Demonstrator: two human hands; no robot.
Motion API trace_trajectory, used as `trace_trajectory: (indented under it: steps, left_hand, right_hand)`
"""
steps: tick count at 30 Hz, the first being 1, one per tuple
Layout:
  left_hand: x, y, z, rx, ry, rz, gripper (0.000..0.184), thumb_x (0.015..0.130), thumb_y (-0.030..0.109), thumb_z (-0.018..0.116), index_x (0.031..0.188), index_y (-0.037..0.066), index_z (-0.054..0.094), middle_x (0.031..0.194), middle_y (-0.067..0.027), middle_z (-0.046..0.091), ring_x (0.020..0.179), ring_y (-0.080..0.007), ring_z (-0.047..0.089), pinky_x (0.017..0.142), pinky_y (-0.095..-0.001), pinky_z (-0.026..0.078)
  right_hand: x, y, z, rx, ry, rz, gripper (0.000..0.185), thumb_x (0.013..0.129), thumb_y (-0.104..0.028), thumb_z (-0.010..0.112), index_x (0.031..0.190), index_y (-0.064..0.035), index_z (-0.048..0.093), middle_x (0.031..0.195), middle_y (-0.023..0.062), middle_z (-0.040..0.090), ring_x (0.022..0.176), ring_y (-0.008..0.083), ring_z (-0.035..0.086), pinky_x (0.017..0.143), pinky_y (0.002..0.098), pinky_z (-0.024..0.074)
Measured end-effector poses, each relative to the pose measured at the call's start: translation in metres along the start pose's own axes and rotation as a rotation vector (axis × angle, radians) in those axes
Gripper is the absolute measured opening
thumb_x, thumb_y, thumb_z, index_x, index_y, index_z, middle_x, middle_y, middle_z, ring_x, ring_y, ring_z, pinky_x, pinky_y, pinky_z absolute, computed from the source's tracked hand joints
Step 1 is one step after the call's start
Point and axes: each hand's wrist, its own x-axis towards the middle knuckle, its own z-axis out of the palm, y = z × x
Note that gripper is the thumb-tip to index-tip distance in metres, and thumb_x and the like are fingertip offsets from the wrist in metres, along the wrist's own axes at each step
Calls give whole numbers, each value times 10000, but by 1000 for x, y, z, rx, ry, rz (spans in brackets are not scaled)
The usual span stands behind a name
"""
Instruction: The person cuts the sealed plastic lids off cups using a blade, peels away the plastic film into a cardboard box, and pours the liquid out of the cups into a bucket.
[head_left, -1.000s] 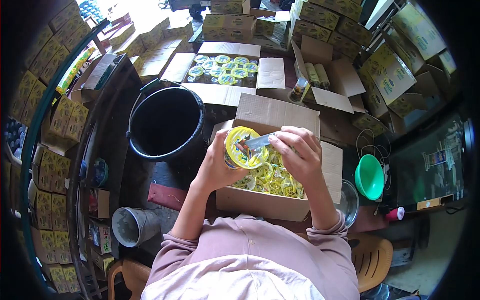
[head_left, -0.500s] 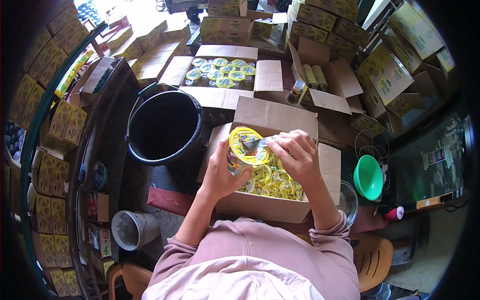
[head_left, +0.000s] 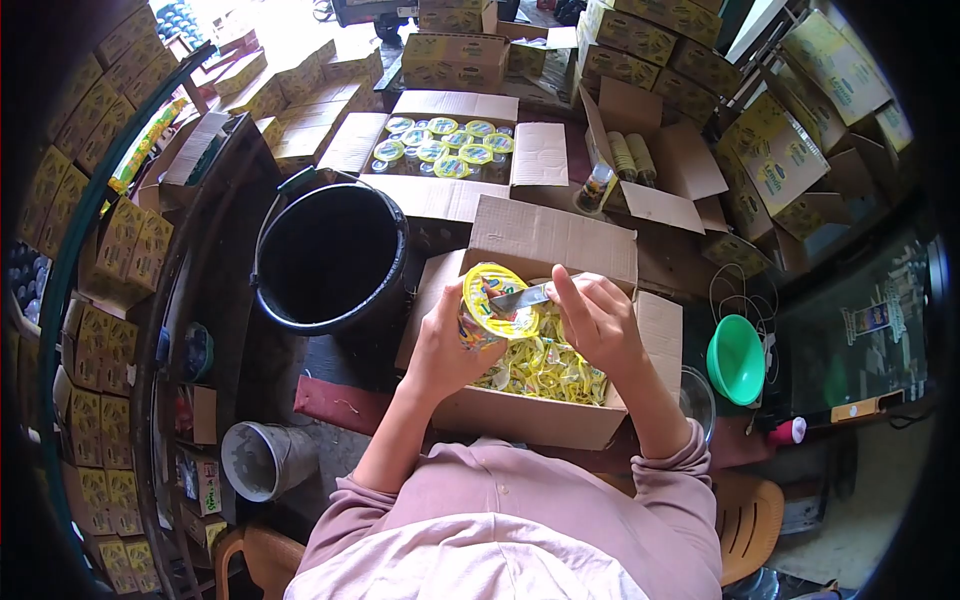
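Daylight glares from the upper left, bleaching the background around the far cartons (head_left: 297, 78), while the black bucket (head_left: 320, 260) sinks into shadow. The fingers (head_left: 573, 305) look fairly clear; fisheye distortion bends the outer areas, darkening to black corners.

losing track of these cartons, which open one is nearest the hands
The open carton holding loose yellow strips; the cup carton, with its lidded cups, and the carton of ribbed stacks both stand farther off.

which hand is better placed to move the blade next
Probably the right hand: it grips the blade, which reaches across the yellow-rimmed cup, while the left hand is occupied holding that cup over the open box.
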Motion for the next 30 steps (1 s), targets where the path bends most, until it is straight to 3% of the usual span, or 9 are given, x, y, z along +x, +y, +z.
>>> trace_trajectory:
  steps: [13, 22, 30]
  left_hand:
    - [5, -5, 3, -104, -69, 69, 554, 609, 74, 720, 1066, -7, 418, 918, -163, 582, 829, -280, 604, 715, -330, 482]
    - [6, -4, 6, -167, -157, 11, 533, 637, 95, 718, 1060, -26, 417, 936, -158, 580, 856, -263, 597, 747, -329, 472]
    - [9, -14, 2, -277, -270, 21, 612, 647, 109, 710, 1149, -42, 393, 976, -151, 579, 908, -227, 588, 798, -309, 460]
  right_hand:
    - [-3, -1, 9, 67, 52, 3, 544, 706, 12, 589, 1225, 61, 436, 680, 69, 561, 639, 183, 562, 654, 321, 500]
    - [-4, 1, 12, 109, 54, 15, 543, 715, 9, 587, 1223, 95, 417, 701, 79, 575, 652, 193, 573, 664, 333, 501]
    - [-6, 2, 13, 110, 51, 0, 568, 702, 5, 607, 1226, 102, 409, 717, 85, 586, 663, 193, 583, 637, 317, 504]
